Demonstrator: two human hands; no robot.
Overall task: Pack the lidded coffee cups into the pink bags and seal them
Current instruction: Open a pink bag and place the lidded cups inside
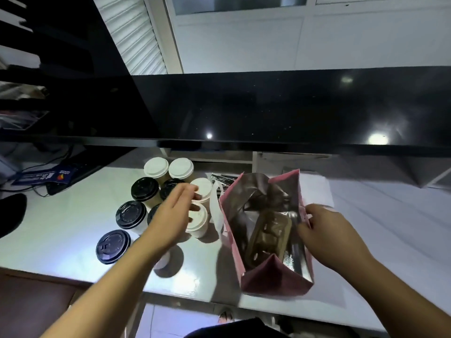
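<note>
Left hand [174,213]: centre-left of the frame, fingers straight, reaching over two white-lidded cups [197,220]; whether it touches them I cannot tell.
Right hand [319,230]: centre-right, pinching the right rim of the pink bag [273,280].
Pink bag: upright and open on the white worktop [61,228], foil-lined, a brown tray inside.
Black-lidded cups [131,214]: grouped at left.

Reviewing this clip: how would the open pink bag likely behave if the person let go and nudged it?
The pink bag looks thin and creased with a foil lining, so probably floppy. It stands tall and narrow while the right hand grips its rim, so it may tip or sag. The cardboard cup carrier inside might steady its base.
</note>
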